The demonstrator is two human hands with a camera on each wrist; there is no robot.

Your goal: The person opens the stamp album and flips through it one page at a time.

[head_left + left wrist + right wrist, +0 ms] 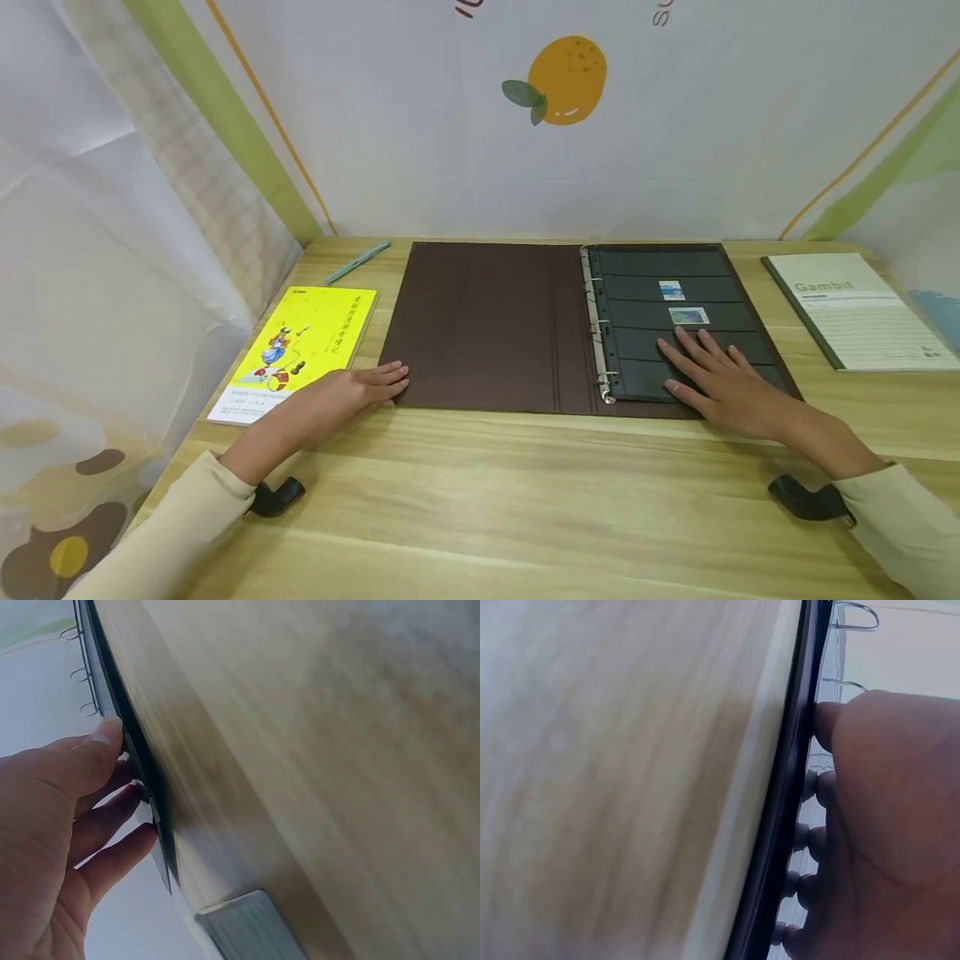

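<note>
Two cream sleeves nearest camera, each with a black wrist-camera mount resting on the wooden table (480,500); left hand (352,396) flat on table at near-left corner of open binder (487,325), fingers straight and together, tips touching the brown cover's edge, gripping nothing; left wrist view agrees: fingertips against the thin cover edge, thumb on top, no curl round it; right hand (720,379) palm-down, fingers spread and straight, pressing on the dark pocket page (645,287) near its lower part, holding nothing; right wrist view shows fingertips lined up on the page, ring loops just beyond.

Binder lies open mid-table, left cover flat, metal rings (597,333) along the spine, pocket page on the right half; two stamps in the strip pockets: small blue stamp (672,290) above, landscape stamp (688,316) below, the latter just ahead of right fingertips, not touched.

Handling, judged: cover stiff board, probably moderately heavy, best lifted from an outer edge or corner; page looks thin, flexible, slick plastic, likely to buckle unless taken at the free edge; stamps light, fragile, prone to creasing, best nudged by an edge.

Around: yellow book (300,350) left of binder, just beside left hand; teal pen (357,262) beyond it; Gambit notebook (858,310) far right, well apart.
</note>
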